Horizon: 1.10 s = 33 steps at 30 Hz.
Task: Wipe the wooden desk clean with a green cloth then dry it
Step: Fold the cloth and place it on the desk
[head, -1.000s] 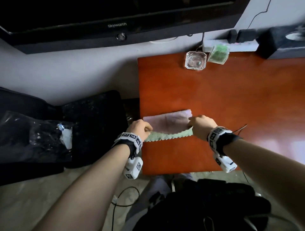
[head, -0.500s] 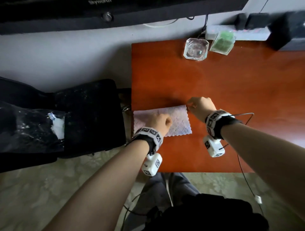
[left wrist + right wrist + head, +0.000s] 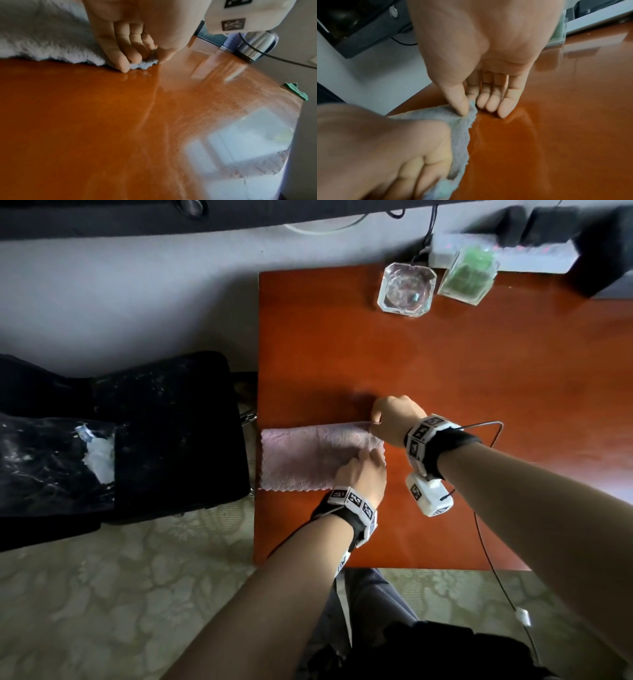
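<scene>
A cloth (image 3: 308,460), pale pink on its upper face, lies flat at the left edge of the reddish wooden desk (image 3: 479,371). My left hand (image 3: 373,457) grips its near right corner, with the fingers curled over the fabric (image 3: 145,65). My right hand (image 3: 375,422) pinches the far right corner between thumb and fingers (image 3: 462,106). In the right wrist view the cloth (image 3: 460,129) runs between both hands, and the left hand (image 3: 412,166) is bunched on it. The desk surface shines.
A glass ashtray (image 3: 406,289) and a clear box with green contents (image 3: 467,275) stand at the desk's far edge, before a white power strip (image 3: 513,254). A black seat (image 3: 164,433) with a plastic bag stands left of the desk. A cable (image 3: 493,559) hangs from my right wrist.
The cloth went from held with its green underside showing to lying flat, pink side up. My left hand slid right to the near right corner; my right hand moved to the far corner.
</scene>
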Each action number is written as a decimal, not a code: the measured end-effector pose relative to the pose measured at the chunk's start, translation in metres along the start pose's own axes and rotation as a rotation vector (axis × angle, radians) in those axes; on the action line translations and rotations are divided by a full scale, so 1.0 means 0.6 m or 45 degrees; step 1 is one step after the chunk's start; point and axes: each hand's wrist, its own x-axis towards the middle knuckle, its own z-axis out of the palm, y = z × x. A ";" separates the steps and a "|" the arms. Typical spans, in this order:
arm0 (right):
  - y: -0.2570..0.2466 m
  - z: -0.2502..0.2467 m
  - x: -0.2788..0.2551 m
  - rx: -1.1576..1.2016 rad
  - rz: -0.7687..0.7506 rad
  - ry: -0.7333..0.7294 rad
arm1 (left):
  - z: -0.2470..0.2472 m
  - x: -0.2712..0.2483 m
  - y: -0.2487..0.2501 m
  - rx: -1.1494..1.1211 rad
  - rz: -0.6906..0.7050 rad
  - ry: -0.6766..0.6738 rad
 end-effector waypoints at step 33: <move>-0.176 0.076 -0.011 -0.112 -0.386 -0.169 | 0.023 -0.069 -0.272 -0.386 -0.155 0.320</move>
